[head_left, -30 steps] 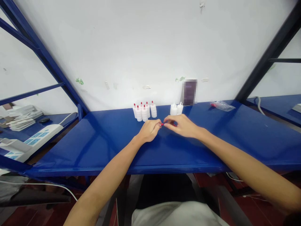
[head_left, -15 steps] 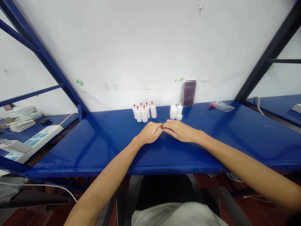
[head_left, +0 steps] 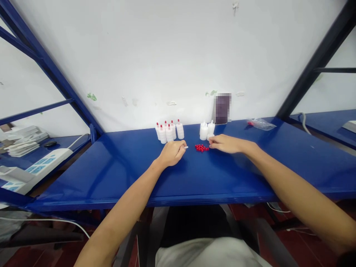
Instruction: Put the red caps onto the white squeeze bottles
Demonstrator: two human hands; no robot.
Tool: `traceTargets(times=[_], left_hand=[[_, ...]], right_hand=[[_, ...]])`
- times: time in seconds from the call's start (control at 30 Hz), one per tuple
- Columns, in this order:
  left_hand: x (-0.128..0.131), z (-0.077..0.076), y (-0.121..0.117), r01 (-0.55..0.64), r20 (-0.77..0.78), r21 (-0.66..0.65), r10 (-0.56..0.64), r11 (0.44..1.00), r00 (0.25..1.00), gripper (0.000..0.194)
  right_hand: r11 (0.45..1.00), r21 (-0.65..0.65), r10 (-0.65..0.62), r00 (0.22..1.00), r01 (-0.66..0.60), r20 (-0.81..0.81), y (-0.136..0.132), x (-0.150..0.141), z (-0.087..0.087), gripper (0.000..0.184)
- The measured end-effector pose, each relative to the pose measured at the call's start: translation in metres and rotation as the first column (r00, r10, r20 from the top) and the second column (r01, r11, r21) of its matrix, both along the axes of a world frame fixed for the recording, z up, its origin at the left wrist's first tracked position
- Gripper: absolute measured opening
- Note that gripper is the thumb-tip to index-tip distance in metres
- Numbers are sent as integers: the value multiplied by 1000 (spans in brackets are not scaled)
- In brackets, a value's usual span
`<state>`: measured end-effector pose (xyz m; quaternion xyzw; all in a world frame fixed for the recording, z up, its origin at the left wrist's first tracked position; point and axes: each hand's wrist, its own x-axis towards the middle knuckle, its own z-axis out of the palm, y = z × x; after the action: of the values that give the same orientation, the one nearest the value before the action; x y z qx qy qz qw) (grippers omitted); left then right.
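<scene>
My left hand (head_left: 174, 152) is closed, and a small white nozzle tip (head_left: 186, 147) sticks out from its fingers; whatever else it grips is hidden. Just right of it lies a loose pile of small red caps (head_left: 201, 148) on the blue table. At the pile's right edge is my right hand (head_left: 224, 143), its fingers bent together and pointing down close to a red cap; what they pinch, if anything, is hidden. Behind the left hand stands a group of white bottles (head_left: 170, 134) with red caps. White bottles without red caps (head_left: 204, 131) stand behind the right fingertips.
A dark pixelated rectangle (head_left: 222, 108) leans against the white wall. Toward the right back of the blue table (head_left: 116, 174) lies a clear plastic bag (head_left: 261, 124) with something red inside. A power strip (head_left: 44, 165) lies on the left side surface. Blue frame posts flank the table.
My hands, which met in the middle, have moved apart: left hand leftward, right hand rightward. The red cap pile between them now shows, as does the white tip in my left hand.
</scene>
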<state>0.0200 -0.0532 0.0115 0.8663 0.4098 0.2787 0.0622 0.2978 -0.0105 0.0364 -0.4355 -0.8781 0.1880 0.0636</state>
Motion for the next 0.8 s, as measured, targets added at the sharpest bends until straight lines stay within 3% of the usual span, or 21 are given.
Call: traceTargets(times=[0.33, 0.47, 0.6, 0.8], left_hand=[[1, -2, 1, -6, -6, -59, 6, 998, 1000, 32], [3, -1, 0, 21, 5, -77, -21, 997, 1000, 32], [10, 0, -5, 41, 13, -79, -40, 996, 999, 29], [19, 0, -12, 145, 159, -97, -129, 985, 979, 30]], right_hand=[[990, -138, 22, 1000, -20, 12, -4, -3, 4, 19], [999, -35, 29, 999, -31, -46, -6, -2, 11, 15], [990, 140, 39, 966, -3, -255, -18, -11, 16, 18], [960, 172, 273, 875, -221, -399, -43, -51, 2, 27]])
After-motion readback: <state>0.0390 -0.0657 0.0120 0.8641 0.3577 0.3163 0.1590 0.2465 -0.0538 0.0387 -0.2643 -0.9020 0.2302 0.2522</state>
